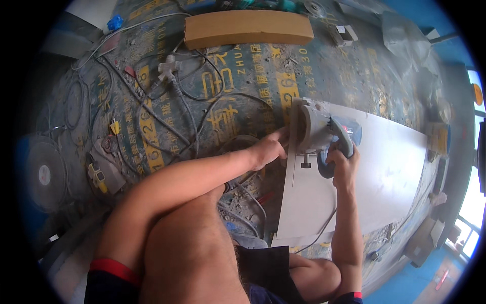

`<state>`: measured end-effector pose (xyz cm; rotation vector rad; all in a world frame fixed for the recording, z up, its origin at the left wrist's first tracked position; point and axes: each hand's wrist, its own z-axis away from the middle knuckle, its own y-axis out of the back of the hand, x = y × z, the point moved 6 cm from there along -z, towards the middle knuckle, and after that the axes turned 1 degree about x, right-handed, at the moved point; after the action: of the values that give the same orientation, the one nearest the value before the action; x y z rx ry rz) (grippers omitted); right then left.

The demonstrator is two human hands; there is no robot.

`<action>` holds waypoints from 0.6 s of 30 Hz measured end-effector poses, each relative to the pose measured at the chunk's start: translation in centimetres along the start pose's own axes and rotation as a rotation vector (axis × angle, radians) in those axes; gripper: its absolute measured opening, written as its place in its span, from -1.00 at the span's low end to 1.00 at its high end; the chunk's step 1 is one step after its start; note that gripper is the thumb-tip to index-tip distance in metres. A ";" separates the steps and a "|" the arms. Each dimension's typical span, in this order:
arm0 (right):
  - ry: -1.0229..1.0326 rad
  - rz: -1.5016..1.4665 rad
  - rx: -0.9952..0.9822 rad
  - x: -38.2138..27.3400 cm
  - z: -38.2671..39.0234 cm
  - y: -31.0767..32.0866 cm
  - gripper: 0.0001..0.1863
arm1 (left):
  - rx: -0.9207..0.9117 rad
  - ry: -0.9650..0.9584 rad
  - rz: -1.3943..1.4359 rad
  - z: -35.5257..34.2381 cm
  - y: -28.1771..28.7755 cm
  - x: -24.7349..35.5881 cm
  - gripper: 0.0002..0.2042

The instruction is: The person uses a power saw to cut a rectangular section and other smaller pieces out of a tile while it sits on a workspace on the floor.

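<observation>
A grey-and-blue circular saw (324,129) rests on a large white panel (374,167), close to the panel's left edge. My right hand (345,164) is wrapped around its dark handle. My left hand (268,151) is at the panel's left edge beside the saw, fingers and thumb closing on that edge; the fingertips are partly hidden. A thin dark line runs on the panel below the saw, near the same edge. The saw's base covers its blade from this view. A grey cord (324,230) crosses the panel's lower part.
Printed green floor sheeting (223,116) carries dust and rubble. Tangled cables (147,109) with a white socket block (169,68) lie to the left. A long cardboard box (248,28) is at the far side. A yellow-and-grey tool (98,177) and a round disc (44,175) lie at left.
</observation>
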<state>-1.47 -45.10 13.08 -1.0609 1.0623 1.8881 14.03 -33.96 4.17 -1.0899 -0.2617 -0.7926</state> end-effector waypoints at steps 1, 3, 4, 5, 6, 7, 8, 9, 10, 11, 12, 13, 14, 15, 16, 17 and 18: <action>0.004 0.012 -0.008 0.2 0.0 0.1 -0.66 | -0.006 -0.002 0.010 0.1 -0.1 0.0 -0.07; 0.003 0.016 -0.015 0.2 0.1 0.0 -0.63 | -0.005 -0.001 0.023 0.1 0.1 -0.1 -0.07; -0.001 0.008 -0.014 0.1 0.2 -0.1 -0.63 | -0.002 0.001 0.026 0.0 0.2 -0.3 -0.07; -0.005 0.002 -0.010 0.0 0.3 -0.1 -0.63 | -0.001 0.004 0.030 -0.1 0.2 -0.3 -0.08; -0.013 0.004 -0.002 0.0 0.3 0.0 -0.65 | 0.002 0.000 0.016 -0.1 0.1 -0.3 -0.08; -0.020 0.007 0.006 0.0 0.4 0.2 -0.68 | 0.005 -0.004 0.002 -0.1 0.1 -0.3 -0.08; -0.029 0.008 0.014 0.1 0.5 0.3 -0.70 | 0.009 -0.006 -0.013 -0.1 0.0 -0.3 -0.09; -0.022 0.015 0.008 0.2 0.6 0.3 -0.73 | 0.020 -0.005 -0.020 -0.1 0.1 -0.3 -0.09; -0.015 0.022 0.002 0.5 0.6 0.4 -0.75 | 0.030 -0.003 -0.028 0.0 0.2 -0.3 -0.09; -0.007 0.028 -0.002 0.6 0.6 0.4 -0.78 | 0.039 -0.001 -0.038 0.0 0.3 -0.3 -0.09; -0.004 0.032 -0.003 0.6 0.6 0.5 -0.79 | 0.047 -0.006 -0.042 0.0 0.4 -0.4 -0.10; 0.000 0.035 -0.003 0.5 0.7 0.4 -0.80 | 0.055 -0.010 -0.047 0.0 0.4 -0.5 -0.10; 0.003 0.041 0.000 0.5 0.7 0.5 -0.81 | 0.059 -0.015 -0.051 0.0 0.4 -0.5 -0.10; -0.005 0.037 0.003 0.4 0.8 0.6 -0.81 | 0.070 -0.006 -0.048 -0.1 0.4 -0.5 -0.11; -0.013 0.032 0.006 0.4 0.9 0.7 -0.81 | 0.081 0.002 -0.045 -0.1 0.4 -0.5 -0.12; -0.022 0.028 0.004 0.4 1.0 0.7 -0.81 | 0.096 0.011 -0.041 -0.1 0.5 -0.6 -0.13; -0.021 0.033 0.005 0.5 1.0 0.7 -0.81 | 0.102 0.012 -0.066 -0.2 0.7 -0.7 -0.14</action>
<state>-2.59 -44.39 13.16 -1.0245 1.0776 1.9177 13.95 -33.63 3.20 -0.9846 -0.3262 -0.8353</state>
